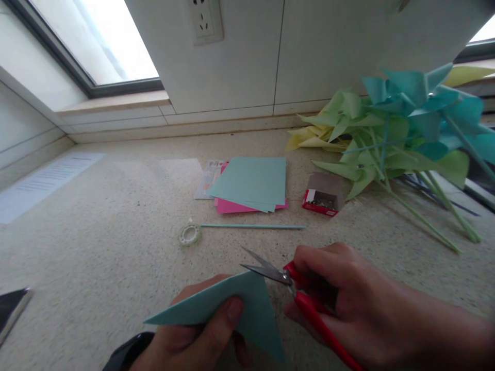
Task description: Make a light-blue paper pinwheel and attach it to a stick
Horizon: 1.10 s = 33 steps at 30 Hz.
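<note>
Pinched between the thumb and fingers of my left hand (201, 330) is a folded sheet of light blue paper (255, 309), tilted above the counter. My right hand (348, 293) grips red-handled scissors (286, 275) with the blades parted. Their lower blade lies at the paper's top corner, on the fold side; I cannot tell whether it cuts in. Beyond the hands, a thin light blue stick (253, 226) lies across the counter, its left end by a roll of clear tape (190, 234). Behind it is a stack of light blue paper squares (253, 180) over pink sheets (235, 207).
An opened small red box (320, 198) with tiny metal pieces stands right of the stack. Finished paper pinwheels (410, 113) in blue, green and yellow pile up at the right. A printed sheet (46, 180) and a dark device (13, 309) lie at the left.
</note>
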Available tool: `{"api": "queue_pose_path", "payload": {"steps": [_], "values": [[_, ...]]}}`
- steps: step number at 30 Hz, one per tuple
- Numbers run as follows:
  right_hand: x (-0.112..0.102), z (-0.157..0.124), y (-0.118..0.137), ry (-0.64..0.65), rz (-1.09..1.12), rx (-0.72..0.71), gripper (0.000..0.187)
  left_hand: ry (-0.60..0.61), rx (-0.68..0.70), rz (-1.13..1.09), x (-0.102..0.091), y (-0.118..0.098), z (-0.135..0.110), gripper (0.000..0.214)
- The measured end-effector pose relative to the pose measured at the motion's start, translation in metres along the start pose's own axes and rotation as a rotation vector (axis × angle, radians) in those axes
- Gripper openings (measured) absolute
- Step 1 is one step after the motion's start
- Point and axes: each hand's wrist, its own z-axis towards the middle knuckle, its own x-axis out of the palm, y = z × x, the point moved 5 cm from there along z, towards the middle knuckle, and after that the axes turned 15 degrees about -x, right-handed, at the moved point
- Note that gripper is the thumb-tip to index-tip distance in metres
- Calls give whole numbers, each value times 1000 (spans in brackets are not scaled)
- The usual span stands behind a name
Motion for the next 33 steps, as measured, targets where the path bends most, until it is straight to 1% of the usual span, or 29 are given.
{"api": "queue_pose_path", "payload": {"steps": [5,8,13,19,21,26,29,33], "values": [[1,1,-2,-4,22,-7,32,-7,-11,-15,-2,3,-2,38],[1,1,-3,-8,2,-24,32,7,-21,14,-2,3,-2,37],[2,1,-3,-10,-44,-32,30,-13,18,72,-2,2,-1,42],[2,1,-3,-12,-37,-34,31,33,-11,81,-1,-4,-1,39],[3,1,-3,-10,-27,-43,30,27,-9,88,-1,-5,-1,40],[3,-1,-3,-21,-45,-49,30,-51,23,75,-1,-2,0,42],[4,-2,-3,-11,-42,-43,30,-50,20,78,0,-3,0,41],[4,-2,-3,-21,-64,-53,31,-44,42,126,-1,-9,-1,43]]}}
